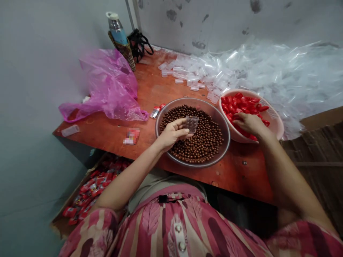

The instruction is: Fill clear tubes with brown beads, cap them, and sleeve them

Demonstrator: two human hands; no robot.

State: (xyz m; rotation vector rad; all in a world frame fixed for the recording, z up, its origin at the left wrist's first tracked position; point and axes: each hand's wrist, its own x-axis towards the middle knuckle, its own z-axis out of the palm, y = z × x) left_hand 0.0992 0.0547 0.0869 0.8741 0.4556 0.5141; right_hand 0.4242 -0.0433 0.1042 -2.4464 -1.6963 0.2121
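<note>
Between the thumb and fingers of my left hand (175,134) is a small clear plastic container (192,124), held above a metal bowl (194,165) of round brown balls (198,148). My right hand (248,123) reaches into a pink basket (279,130) among glossy red pieces (235,103). Its fingers are bent down at the red pieces, and their tips are partly hidden, so whether they grip one is unclear.
Clear plastic containers (268,71) pile up along the wall. A pink plastic bag (112,85) and a flask (118,32) stand at the left. Small red packets (131,136) lie on the orange table (150,89); a box of red packets (92,189) sits below. Cardboard (318,153) is at right.
</note>
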